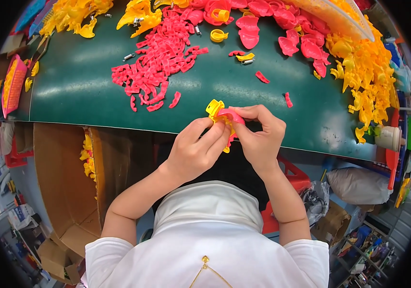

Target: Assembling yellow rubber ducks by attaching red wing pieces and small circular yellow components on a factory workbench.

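Dark green and glossy, the worktable (80, 86) curves across the view, and the hands work at its near edge. Closest in, the left hand (196, 146) pinches a yellow plastic part (214, 108) between thumb and fingers, its ringed end poking up past the fingertips. From the other side the right hand (263, 137) grips a curved pink piece (232, 115) in a narrow pinch, laid against the yellow one. (More pink and yellow shows below the fingers, too covered to make out.)

By the look of it, the step in hand is fitting pink to yellow; whether the two are seated, I cannot tell. The next move seems to call for a steady left hold while the right thumb lines up the edges and presses evenly.

Beyond the hands, small pink strips (152, 72) lie in a loose heap, with a silver cylinder (247, 61) off to its right. Farther back are a yellow ring (219, 35) and larger pink shells (248, 32); yellow pieces (368, 67) pile up along the right side, under and beside a pale tray (342, 17).
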The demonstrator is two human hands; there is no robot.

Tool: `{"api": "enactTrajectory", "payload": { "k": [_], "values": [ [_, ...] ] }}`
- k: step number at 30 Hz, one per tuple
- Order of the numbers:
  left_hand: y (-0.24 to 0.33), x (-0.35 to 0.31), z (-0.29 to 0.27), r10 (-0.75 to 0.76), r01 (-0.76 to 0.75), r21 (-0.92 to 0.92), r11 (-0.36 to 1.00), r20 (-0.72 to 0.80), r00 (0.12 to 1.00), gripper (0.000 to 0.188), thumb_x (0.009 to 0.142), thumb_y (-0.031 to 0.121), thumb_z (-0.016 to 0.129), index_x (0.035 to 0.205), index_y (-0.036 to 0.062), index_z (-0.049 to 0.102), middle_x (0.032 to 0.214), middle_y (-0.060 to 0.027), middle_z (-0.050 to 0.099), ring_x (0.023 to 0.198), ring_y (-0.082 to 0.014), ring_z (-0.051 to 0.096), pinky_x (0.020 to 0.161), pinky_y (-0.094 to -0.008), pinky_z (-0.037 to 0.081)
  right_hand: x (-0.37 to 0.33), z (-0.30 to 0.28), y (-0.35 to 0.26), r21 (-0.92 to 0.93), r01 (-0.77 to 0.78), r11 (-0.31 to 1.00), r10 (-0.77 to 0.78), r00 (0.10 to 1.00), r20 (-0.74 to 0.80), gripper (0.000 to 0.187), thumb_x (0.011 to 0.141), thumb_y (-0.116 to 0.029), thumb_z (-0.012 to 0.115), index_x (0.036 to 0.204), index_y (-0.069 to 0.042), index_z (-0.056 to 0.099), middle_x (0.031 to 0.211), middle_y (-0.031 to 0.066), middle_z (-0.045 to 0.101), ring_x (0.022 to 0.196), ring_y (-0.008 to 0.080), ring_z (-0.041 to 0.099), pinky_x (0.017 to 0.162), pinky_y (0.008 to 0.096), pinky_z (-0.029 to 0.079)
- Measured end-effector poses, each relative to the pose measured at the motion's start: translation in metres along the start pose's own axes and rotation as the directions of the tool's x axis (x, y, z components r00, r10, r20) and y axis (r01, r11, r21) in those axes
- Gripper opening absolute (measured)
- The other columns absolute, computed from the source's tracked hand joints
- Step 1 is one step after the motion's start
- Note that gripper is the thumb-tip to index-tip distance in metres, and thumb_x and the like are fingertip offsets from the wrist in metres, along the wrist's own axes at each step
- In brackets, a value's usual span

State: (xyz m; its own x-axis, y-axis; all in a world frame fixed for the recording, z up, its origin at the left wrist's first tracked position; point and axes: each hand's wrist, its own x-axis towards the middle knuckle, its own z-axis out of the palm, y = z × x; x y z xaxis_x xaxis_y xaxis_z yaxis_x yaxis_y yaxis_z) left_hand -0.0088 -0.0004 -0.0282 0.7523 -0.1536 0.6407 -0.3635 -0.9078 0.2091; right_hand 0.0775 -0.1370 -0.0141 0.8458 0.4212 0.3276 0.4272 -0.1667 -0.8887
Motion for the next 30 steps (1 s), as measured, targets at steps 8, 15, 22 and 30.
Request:
{"api": "enactTrajectory", "payload": {
  "k": [8,15,22,30],
  "values": [
    [0.0,0.002,-0.002,0.004,-0.004,-0.006,1.0,0.015,1.0,0.027,0.068,0.002,0.069,0.095,-0.0011,0.068,0.096,-0.0071,0.061,0.088,-0.0219,0.058,0.071,-0.0308,0.055,-0.002,0.0,-0.001,-0.014,-0.013,1.0,0.012,1.0,-0.02,0.014,0.074,0.004,0.072,0.087,0.004,0.068,0.085,0.0124,0.071,0.077,0.0167,0.069,0.071,0.026,0.053],
    [-0.001,0.005,-0.006,0.018,-0.016,-0.035,0.999,0.053,0.998,0.034,0.062,0.003,0.071,0.096,-0.0015,0.069,0.098,-0.0103,0.066,0.082,-0.0244,0.06,0.065,-0.0315,0.053,0.022,-0.035,-0.028,-0.325,0.148,0.934,-0.008,0.919,0.394,0.026,0.078,-0.005,0.072,0.103,0.0,0.07,0.092,0.0122,0.071,0.079,0.0237,0.067,0.071,0.0309,0.051],
    [-0.007,0.006,-0.003,0.047,-0.045,-0.079,0.996,0.023,0.999,0.033,0.062,0.003,0.071,0.095,-0.0012,0.069,0.097,-0.0094,0.066,0.08,-0.0238,0.06,0.063,-0.0313,0.052,0.032,-0.042,-0.014,-0.258,0.072,0.964,0.062,0.877,0.476,0.024,0.08,-0.007,0.071,0.104,0.0,0.07,0.088,0.0131,0.07,0.074,0.0224,0.063,0.067,0.0309,0.049],
    [-0.012,0.006,0.007,0.163,-0.161,0.034,0.986,-0.067,0.984,0.027,0.067,0.01,0.075,0.091,0.0018,0.067,0.093,-0.0069,0.059,0.077,-0.0228,0.056,0.068,-0.0318,0.052,0.006,-0.027,-0.004,-0.175,0.125,0.977,-0.087,0.973,0.212,0.025,0.082,-0.005,0.069,0.106,0.001,0.068,0.085,0.0142,0.068,0.069,0.0227,0.063,0.061,0.0299,0.049]
  ]
}}
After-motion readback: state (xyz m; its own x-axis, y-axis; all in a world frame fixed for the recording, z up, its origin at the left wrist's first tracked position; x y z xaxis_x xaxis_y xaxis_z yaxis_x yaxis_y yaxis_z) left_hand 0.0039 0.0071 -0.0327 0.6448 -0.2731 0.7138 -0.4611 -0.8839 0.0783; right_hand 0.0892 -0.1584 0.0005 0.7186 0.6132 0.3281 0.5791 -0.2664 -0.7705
